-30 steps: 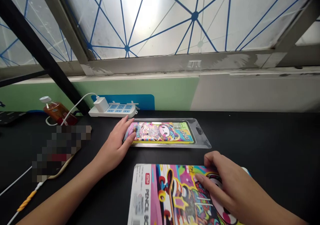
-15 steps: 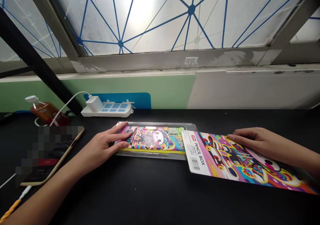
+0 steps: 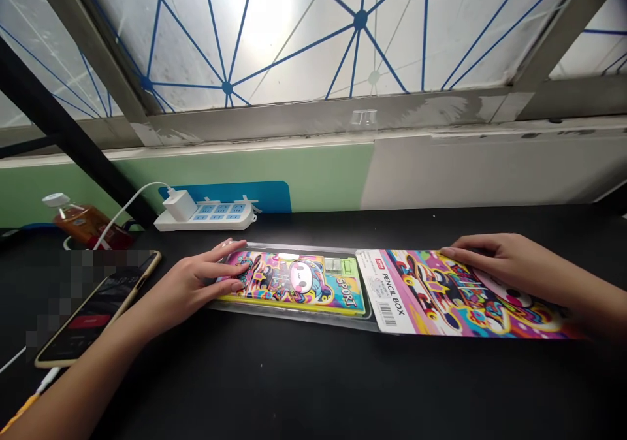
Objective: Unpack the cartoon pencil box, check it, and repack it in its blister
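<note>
A colourful pencil box (image 3: 298, 282) with a cartoon character and the word SPORT lies in a clear plastic tray (image 3: 294, 318) on the table. My left hand (image 3: 208, 273) grips the left end of the box, fingers spread over its top and far edge. To the right is a printed card (image 3: 416, 296) marked PENCIL BOX, with a barcode at its left end. That end overlaps or meets the right end of the tray. My right hand (image 3: 494, 264) is closed on the card's far edge, thumb underneath or behind it, hidden from view.
A phone (image 3: 98, 316) with a cable lies at the left. Behind it stand a tilted drink bottle (image 3: 88, 221) and a white power strip (image 3: 220, 217) with a charger plugged in. A black slanted bar (image 3: 83, 140) crosses the left, before the wall and window.
The card has slid right relative to the pencil box and lies straighter, so more of the SPORT lettering shows. My left hand stays on the box. The camera view has shifted slightly.
</note>
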A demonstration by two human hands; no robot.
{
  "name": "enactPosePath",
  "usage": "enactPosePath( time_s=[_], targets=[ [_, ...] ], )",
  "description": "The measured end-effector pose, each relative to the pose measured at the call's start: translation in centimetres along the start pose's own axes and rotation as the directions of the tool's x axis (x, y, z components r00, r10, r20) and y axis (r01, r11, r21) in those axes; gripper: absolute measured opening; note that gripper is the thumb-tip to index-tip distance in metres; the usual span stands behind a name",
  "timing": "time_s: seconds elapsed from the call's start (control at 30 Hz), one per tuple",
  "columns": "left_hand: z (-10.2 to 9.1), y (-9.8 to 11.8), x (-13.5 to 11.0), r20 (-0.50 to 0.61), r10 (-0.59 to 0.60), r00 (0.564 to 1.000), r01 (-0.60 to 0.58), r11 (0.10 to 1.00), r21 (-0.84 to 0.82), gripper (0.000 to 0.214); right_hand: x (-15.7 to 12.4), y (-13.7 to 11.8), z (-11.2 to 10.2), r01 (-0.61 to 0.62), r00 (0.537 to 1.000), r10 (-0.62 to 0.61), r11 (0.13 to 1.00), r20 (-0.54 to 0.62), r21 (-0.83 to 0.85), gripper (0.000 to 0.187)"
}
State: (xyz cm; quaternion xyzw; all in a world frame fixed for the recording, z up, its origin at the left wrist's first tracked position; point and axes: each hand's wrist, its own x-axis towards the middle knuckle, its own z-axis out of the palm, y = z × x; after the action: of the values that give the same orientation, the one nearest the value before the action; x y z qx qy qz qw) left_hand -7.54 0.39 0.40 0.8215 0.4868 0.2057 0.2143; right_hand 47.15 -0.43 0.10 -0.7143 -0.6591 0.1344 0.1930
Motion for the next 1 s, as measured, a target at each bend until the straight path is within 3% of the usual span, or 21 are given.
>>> enactPosePath(
  time_s=[0.1, 0.63, 1.0],
  targets=[
    [0.0, -0.1, -0.1, 0.001, 0.002, 1.0, -0.002, 1.0, -0.009, 0.051, 0.1, -0.1, -0.2, 0.008, 0.992, -0.011, 1.0, 0.124, 0.024, 0.047],
    [0.3, -0.4, -0.1, 0.017, -0.043, 0.999, 0.045, 0.997, -0.07, 0.052, 0.2, 0.3, -1.0, -0.014, 0.999, 0.011, 0.998, 0.049, 0.059, 0.041],
    [1.6, 1.3, -0.6, -0.129, -0.112, 0.985, 0.11, 0.994, -0.023, 0.057, -0.6, -1.0, -0.4, -0.134, 0.983, 0.109, 0.976, 0.148, 0.171, 0.059]
  ],
)
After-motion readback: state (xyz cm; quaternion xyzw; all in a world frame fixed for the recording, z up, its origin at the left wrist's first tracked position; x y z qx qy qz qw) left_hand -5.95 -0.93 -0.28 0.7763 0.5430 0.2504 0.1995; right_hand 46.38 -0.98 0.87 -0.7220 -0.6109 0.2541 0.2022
